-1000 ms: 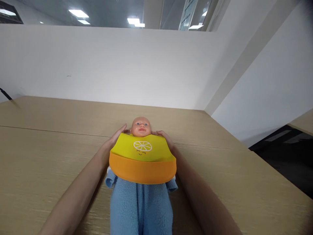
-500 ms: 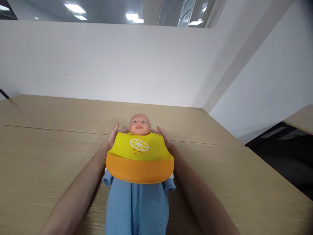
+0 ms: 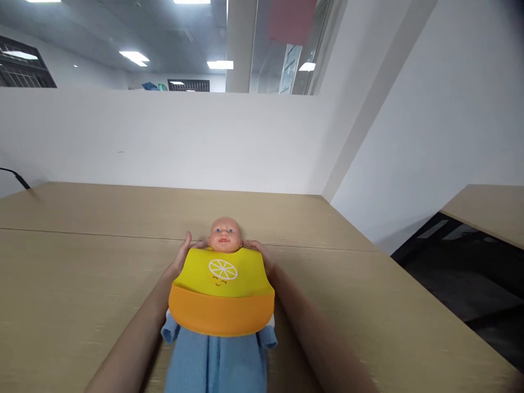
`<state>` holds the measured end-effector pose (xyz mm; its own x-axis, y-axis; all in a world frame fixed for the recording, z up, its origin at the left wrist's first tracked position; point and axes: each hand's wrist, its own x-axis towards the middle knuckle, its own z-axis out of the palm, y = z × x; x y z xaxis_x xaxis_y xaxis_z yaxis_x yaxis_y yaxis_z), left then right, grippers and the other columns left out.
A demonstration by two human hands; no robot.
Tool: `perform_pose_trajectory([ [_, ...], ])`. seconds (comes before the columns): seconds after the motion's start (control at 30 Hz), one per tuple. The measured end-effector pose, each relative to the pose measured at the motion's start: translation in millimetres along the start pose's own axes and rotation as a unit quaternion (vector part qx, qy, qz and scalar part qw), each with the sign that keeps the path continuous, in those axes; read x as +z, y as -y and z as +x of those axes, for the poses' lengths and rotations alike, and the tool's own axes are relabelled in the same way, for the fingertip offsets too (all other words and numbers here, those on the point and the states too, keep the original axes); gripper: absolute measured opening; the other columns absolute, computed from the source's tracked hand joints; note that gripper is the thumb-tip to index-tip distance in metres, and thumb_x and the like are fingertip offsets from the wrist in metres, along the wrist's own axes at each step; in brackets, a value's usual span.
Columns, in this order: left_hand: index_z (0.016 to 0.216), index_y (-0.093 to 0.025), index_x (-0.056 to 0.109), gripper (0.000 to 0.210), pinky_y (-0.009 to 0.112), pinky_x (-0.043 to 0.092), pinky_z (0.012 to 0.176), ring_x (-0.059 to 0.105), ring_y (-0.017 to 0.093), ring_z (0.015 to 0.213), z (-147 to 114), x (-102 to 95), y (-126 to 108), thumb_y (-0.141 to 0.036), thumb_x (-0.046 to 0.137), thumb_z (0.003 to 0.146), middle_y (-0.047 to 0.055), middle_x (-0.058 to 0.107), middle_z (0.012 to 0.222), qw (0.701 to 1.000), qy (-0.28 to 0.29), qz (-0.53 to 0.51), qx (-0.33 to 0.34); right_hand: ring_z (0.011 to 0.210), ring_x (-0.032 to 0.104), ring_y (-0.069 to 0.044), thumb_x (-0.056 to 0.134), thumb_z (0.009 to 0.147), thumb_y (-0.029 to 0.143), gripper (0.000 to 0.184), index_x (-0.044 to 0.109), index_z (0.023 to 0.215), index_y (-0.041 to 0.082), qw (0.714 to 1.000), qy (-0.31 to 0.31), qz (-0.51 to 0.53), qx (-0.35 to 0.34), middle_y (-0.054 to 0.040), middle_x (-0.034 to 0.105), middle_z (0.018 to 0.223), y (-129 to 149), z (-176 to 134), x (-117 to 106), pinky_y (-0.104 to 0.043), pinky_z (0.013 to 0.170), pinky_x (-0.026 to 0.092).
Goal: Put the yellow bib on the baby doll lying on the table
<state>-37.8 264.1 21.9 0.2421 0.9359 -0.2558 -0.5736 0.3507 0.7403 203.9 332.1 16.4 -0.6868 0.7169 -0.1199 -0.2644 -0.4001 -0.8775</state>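
Yellow-orange bib point(image 3: 222, 289) on blue-suited doll point(image 3: 221, 349), neck ends seemingly hidden.

I see bare tabletop point(image 3: 82, 262) on both sides of the doll point(image 3: 223, 284); only the partition wall point(image 3: 164, 142) blocks the far edge.

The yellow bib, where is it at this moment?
In the head view, the yellow bib lies low and centre on the doll's chest, between the left hand and right hand.

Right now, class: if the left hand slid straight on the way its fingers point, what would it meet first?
Probably only bare table, then the white wall; the left hand points past the doll's head.
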Motion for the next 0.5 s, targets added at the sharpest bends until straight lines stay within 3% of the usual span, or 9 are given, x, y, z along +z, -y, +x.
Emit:
perform_pose_trajectory([
  [0.13,0.123,-0.013,0.056,0.070,0.036,0.048,0.081,0.065,0.030,0.097,-24,11.2,11,-0.065,0.029,0.086,0.014,0.071,0.101,1.000,0.001,-0.014,-0.003,0.088,0.061,-0.021,0.064,0.072,0.032,0.023,0.067,0.089,0.017,0.999,0.042,0.034,0.006,-0.0065,0.069,0.091,-6,-18,6,-0.036,0.089,0.042],
  [0.27,0.125,-0.011,0.054,0.070,0.038,0.048,0.084,0.064,0.031,0.099,-42,19.6,21,-0.064,0.031,0.086,0.014,0.070,0.103,1.000,-0.001,-0.026,0.004,0.088,0.061,-0.022,0.063,0.071,0.035,0.025,0.065,0.090,0.019,0.997,0.036,0.054,0.042,-0.0056,0.068,0.089,-13,-36,10,-0.038,0.089,0.042],
  [0.5,0.121,-0.009,0.056,0.063,0.039,0.048,0.085,0.065,0.030,0.097,-64,26.4,34,-0.058,0.037,0.087,0.016,0.069,0.105,0.999,-0.025,-0.034,0.002,0.089,0.060,-0.020,0.064,0.068,0.029,0.021,0.067,0.087,0.020,0.998,0.027,0.053,0.001,-0.0043,0.068,0.096,-13,-67,25,-0.035,0.092,0.040],
])
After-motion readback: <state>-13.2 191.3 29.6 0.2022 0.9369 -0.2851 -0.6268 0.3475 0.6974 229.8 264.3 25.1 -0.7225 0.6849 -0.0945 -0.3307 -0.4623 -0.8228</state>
